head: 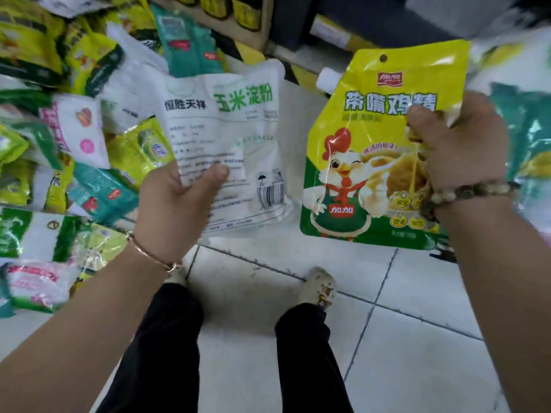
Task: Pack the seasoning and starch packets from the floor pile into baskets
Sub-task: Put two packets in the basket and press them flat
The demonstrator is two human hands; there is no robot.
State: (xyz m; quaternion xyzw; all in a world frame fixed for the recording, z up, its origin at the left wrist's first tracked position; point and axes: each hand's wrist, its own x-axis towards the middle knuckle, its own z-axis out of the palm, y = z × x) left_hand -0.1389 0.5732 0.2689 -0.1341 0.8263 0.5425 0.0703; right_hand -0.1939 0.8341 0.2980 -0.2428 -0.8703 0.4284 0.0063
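At the btm ctr of the frame, your legs in black trousers (167, 338) stand on a pale tiled floor (417, 338), w/ one light shoe (320, 286) showing just above the right knee. Both bare forearms reach up from the btm corners. Your left hand (176, 204), mid-left, wears a thin metal bangle (149, 251) at the wrist. Its thumb presses on the face of a white starch pkt (238, 114), fingers hidden beneath, so it grips the pkt by its lower left corner. That pkt sits just left of ctr, tilted, w/ green characters across its top & a barcode at lower right. Your right hand (459, 144), mid-right, wears a bead bracelet (471, 192). Its fingers are curled tight, pinching the right edge of a yellow seasoning pouch (357, 144) w/ a cartoon chicken, a green base & a white spout cap at upper left. The two are held side by side, apart, above the floor. Beyond, the floor pile (59, 129) of green, yellow, teal & white pkts fills the left side. More teal pkts (530, 129), blurred, lie at the right edge. A shelf base (238, 13) crosses the top.
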